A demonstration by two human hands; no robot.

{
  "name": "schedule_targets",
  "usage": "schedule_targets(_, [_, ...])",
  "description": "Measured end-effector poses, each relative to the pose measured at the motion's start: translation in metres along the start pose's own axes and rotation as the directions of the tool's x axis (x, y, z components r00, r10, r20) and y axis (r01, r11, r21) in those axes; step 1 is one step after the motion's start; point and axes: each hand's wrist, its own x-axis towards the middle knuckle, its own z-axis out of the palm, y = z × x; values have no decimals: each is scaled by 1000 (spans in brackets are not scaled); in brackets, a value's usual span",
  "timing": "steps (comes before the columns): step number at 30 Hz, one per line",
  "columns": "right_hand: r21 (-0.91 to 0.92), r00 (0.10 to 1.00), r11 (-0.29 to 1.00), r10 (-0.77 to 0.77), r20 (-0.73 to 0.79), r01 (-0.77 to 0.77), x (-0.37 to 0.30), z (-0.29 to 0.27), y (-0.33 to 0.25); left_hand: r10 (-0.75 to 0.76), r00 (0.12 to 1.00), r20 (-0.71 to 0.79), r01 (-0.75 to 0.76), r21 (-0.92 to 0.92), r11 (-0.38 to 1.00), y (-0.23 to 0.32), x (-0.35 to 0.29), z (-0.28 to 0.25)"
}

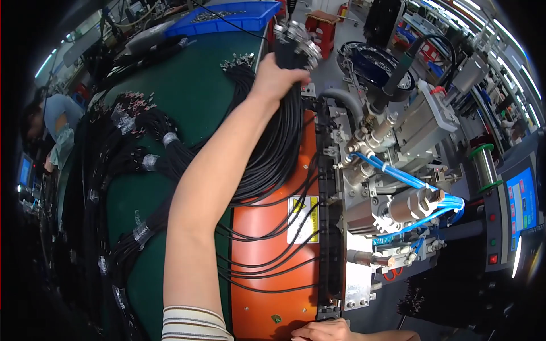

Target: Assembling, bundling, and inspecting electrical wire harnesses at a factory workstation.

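Observation:
My left hand (274, 79), reaching far forward, is closed round a thick bundle of black cables (278, 148) just below their silver metal connectors (304, 45). The cables hang from it in a loop onto an orange metal plate (273, 273). Several single black cables (267, 236) run across the plate into a dark rail (330, 227) along its right side. At the lower edge of the picture my right hand (324, 329) bends its fingers together by the near end of the rail. What those fingers hold, if anything, is hidden.
To the right stands a machine with metal cylinders (409, 207), blue air hoses (409, 176), a wire spool (485, 167) and a touchscreen (521, 199). Taped cable bundles (165, 142) lie on the green table (190, 85) at left. A blue tray (222, 20) sits at its far end.

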Motion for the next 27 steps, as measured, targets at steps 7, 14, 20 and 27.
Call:
schedule_targets(7, [-65,1000,998,9,27,-7,-2,2,3,64,996,-67,-86,-420,904,83,-52,-42])
schedule_targets(14, [-109,1000,994,6,-31,-10,-1,7,1,115,984,-139,-165,-431,887,118,-84,-48])
schedule_targets(20, [-146,999,989,19,-44,-25,0,9,1,172,971,-168,-226,-396,890,123,-96,-48])
schedule_targets(27, [-122,996,992,25,-83,-35,4,9,-1,131,974,-186,-202,-445,872,126,-101,-45])
